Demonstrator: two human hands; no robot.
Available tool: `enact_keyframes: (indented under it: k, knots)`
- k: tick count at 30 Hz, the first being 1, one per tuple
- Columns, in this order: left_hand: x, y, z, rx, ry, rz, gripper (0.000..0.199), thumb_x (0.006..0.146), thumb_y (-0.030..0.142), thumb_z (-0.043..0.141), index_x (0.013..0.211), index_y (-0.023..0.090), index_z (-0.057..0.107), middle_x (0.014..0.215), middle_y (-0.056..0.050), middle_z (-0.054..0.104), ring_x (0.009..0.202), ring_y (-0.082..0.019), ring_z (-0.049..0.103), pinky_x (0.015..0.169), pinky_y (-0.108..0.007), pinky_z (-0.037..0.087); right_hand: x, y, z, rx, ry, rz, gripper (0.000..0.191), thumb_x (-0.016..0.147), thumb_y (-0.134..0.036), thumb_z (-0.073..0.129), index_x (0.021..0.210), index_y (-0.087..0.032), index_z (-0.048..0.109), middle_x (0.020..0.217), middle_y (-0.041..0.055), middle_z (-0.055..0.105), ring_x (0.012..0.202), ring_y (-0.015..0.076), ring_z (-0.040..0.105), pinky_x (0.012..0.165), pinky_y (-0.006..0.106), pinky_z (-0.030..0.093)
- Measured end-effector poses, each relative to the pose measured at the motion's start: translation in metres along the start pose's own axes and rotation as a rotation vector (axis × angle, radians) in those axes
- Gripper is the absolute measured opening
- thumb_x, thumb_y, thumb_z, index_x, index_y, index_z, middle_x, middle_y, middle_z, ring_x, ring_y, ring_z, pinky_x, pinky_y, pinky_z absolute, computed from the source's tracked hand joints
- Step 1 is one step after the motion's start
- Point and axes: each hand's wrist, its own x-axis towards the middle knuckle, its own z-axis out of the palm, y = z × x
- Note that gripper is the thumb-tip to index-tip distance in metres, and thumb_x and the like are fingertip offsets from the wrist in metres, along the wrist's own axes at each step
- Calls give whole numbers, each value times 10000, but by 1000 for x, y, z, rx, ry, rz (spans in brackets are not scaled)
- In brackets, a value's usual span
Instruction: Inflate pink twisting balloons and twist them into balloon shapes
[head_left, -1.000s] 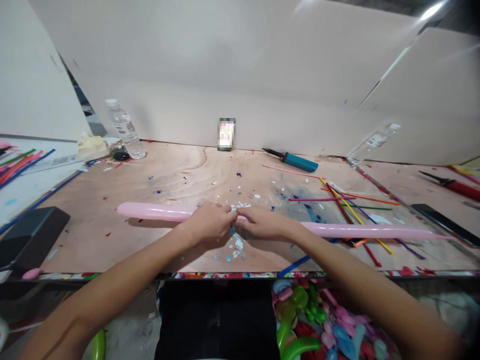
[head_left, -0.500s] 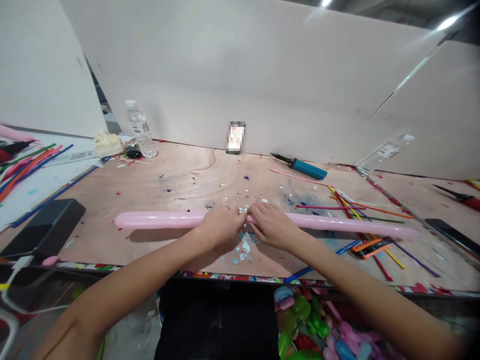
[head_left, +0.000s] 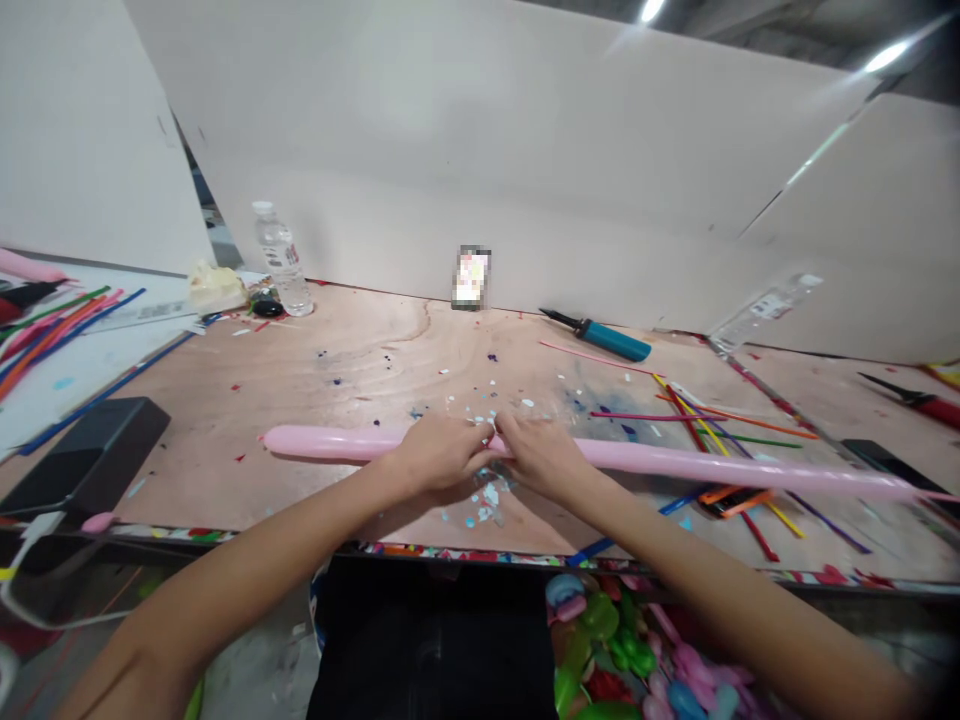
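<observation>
A long pink balloon (head_left: 675, 461) stretches sideways just above the wooden table, its rounded knotted end at the left and its thin tip at the far right. Near the middle, my left hand (head_left: 444, 452) is closed round it. My right hand (head_left: 541, 455) grips it right beside the left one, the fingertips of both almost touching. The part of the balloon between the hands is mostly hidden by the fingers.
Behind lie a teal pump (head_left: 615, 340), a propped phone (head_left: 471, 278) and a water bottle (head_left: 283, 262). Uninflated balloons (head_left: 712, 425) and an orange cutter (head_left: 735, 500) lie right. A black box (head_left: 90, 455) stands left.
The balloon has shifted to the right through my hands. Its left end is nearer my left hand, and its right part reaches farther right. Both hands remain closed on it.
</observation>
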Motion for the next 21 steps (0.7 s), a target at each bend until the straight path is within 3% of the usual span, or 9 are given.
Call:
enact_keyframes:
  k: [5,10,13,17,21]
  knots:
    - [-1,-10,-5,5,-2,5,404,934,500,327,1108,224,566,953,-85,701,850,-266,661,663,-323,444,-3,7,-1,96,79,-50,281,887,-380,463,1046,-157,525,970,114,643,900,267,586,738,328,349]
    - [-2,-19,-6,-15,37,5,446,920,561,326,1168,260,542,1015,-56,694,910,-255,653,673,-302,425,-8,24,1,319,2,-26,275,856,-326,495,1081,-170,517,1014,93,661,849,218,603,676,274,343]
    - [-2,-17,-5,-16,9,17,453,940,541,279,1141,250,561,979,-58,700,883,-256,657,665,-307,421,-9,23,4,242,27,61,316,812,-282,534,1097,-150,490,946,99,668,810,235,612,635,279,319]
    - [-3,-18,-7,-31,15,11,374,923,486,378,1172,257,537,1011,-50,696,891,-246,653,672,-298,419,-8,16,5,227,51,43,416,854,-466,508,1128,-153,485,974,111,672,832,262,622,644,297,323]
    - [-4,-23,-8,-52,57,9,453,920,546,346,1232,260,507,1068,-55,685,935,-251,648,699,-310,422,-6,17,4,269,68,22,314,883,-429,479,1065,-177,520,967,85,671,817,238,621,642,291,326]
